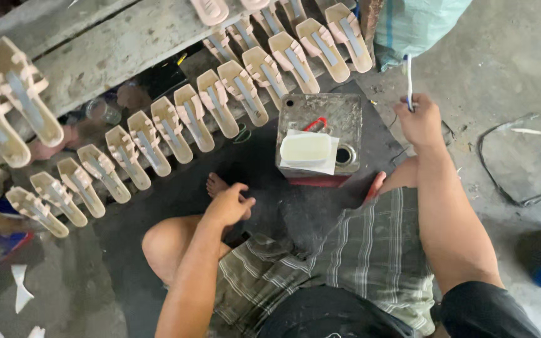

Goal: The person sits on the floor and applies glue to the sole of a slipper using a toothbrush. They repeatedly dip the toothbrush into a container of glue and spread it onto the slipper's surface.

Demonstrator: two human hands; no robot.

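Toothbrush (407, 81) stands upright in your right hand (421, 122), fingers wrapped round its handle, at two o'clock. Largest nearby, the sandal rows (176, 119) run from nine to twelve; then the metal can (320, 141) at centre. Your left hand (230, 203) rests loosely curled, empty, by your foot (215, 184).
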